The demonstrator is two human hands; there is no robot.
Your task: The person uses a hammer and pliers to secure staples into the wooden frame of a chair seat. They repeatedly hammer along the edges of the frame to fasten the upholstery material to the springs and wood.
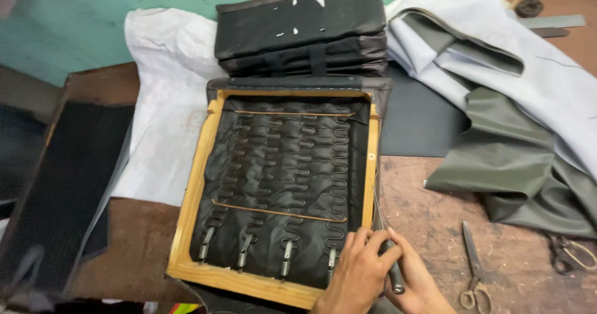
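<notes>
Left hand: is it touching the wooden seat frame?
Touching. Head view shows the left hand lying on the wooden seat frame's lower right corner, fingers over its edge.

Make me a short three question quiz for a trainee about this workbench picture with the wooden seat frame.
1. True or false: the scissors lie on the workbench to the right of the wooden seat frame.
2. Which corner of the frame are both hands working at: A near right, B far left, C near left?
3. What runs in wavy rows across the inside of the frame?

Key:
1. True.
2. A. The left hand rests on the frame's near right corner, and the right hand grips a slim dark-handled tool along the right rail.
3. Zigzag metal springs over black fabric.
</notes>
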